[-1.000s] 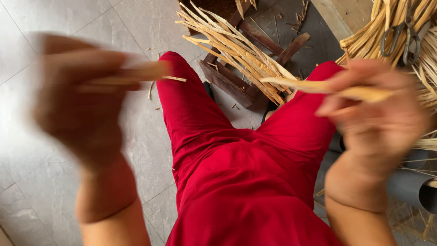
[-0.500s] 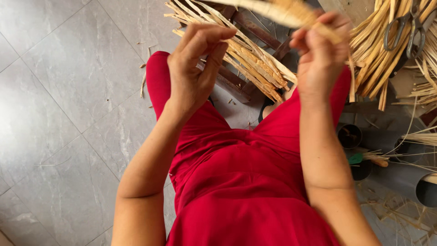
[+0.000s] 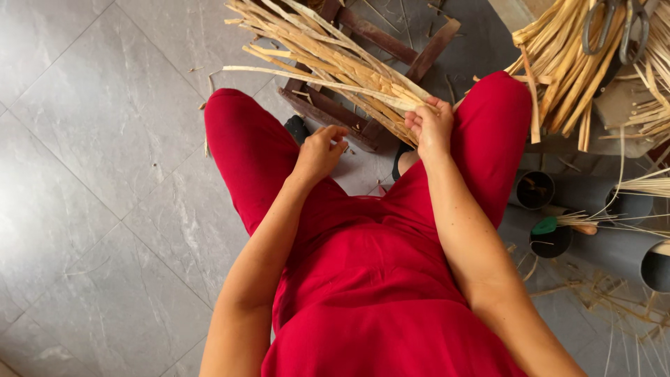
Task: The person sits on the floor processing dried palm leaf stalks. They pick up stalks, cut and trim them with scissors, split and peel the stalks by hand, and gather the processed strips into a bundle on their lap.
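Note:
I sit in red clothes with my knees apart over a grey tiled floor. My right hand (image 3: 430,126) is closed around the near ends of a bundle of pale dried strips (image 3: 328,56) that fans out to the upper left over a dark wooden frame (image 3: 363,129). My left hand (image 3: 319,152) hovers just left of the bundle's ends, fingers curled and holding nothing that I can see.
A second heap of dried strips (image 3: 565,77) lies at the upper right with a pair of scissors (image 3: 614,28) on it. Grey pipe sections (image 3: 536,190) stand at the right, one beside a green-handled tool (image 3: 551,227). Loose scraps litter the floor at the lower right.
Both hands have come down from in front of the camera to between my knees. The right hand now grips the bundle's ends; the left hand has let go of its strip.

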